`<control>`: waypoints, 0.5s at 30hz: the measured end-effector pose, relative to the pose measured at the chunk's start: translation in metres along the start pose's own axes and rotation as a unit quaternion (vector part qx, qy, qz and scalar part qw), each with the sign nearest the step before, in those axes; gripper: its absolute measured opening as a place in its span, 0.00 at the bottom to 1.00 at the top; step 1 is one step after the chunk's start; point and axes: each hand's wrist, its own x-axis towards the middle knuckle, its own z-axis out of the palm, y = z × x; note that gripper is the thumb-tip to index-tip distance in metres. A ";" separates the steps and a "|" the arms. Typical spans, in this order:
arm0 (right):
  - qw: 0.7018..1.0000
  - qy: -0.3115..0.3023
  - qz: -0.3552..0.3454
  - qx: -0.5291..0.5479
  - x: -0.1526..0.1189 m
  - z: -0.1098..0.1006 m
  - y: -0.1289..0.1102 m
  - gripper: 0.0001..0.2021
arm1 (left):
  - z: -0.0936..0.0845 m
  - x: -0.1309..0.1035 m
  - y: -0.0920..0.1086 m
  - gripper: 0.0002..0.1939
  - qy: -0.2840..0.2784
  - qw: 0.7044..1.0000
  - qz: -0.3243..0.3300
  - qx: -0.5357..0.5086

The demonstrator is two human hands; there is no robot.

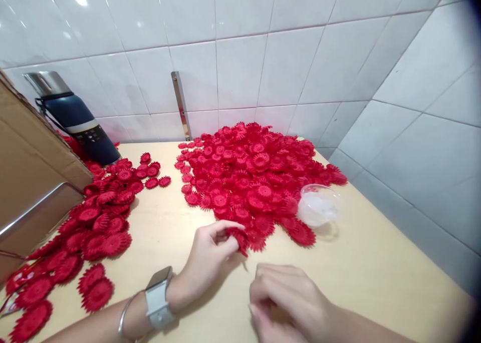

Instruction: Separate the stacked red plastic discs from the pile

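Note:
My left hand (205, 255), with a watch and a bangle on its wrist, pinches a red felt-like flower disc (239, 237) with a toothed edge. It is at the front edge of a large heap of similar red discs (248, 173). A thin, pale, blurred strand shows just below the held disc. To the right and closer to me, my right hand (289, 300) is closed with its fingers curled toward the thumb. Whatever is between those fingers, if anything, is hidden. The hands are apart.
A clear plastic cup (318, 208) stands against the heap's right side. More red discs (108, 218) spread along the left, beside a cardboard box (33, 147) and a dark blue bottle (84, 117). Tiled walls (240, 67) border the table's back and right; a metal strip (180, 105) rises at the back.

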 end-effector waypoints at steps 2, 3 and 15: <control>0.998 0.007 0.023 -0.058 0.005 -0.003 0.006 0.06 | -0.001 0.001 0.001 0.06 0.044 0.999 0.017 -0.011; 0.995 0.000 0.039 -0.093 0.008 -0.005 0.010 0.06 | -0.001 0.003 0.002 0.05 0.064 0.997 0.025 -0.018; 0.897 -0.089 0.122 -0.416 0.051 -0.007 0.045 0.24 | -0.005 0.007 -0.002 0.03 0.042 0.996 0.012 -0.083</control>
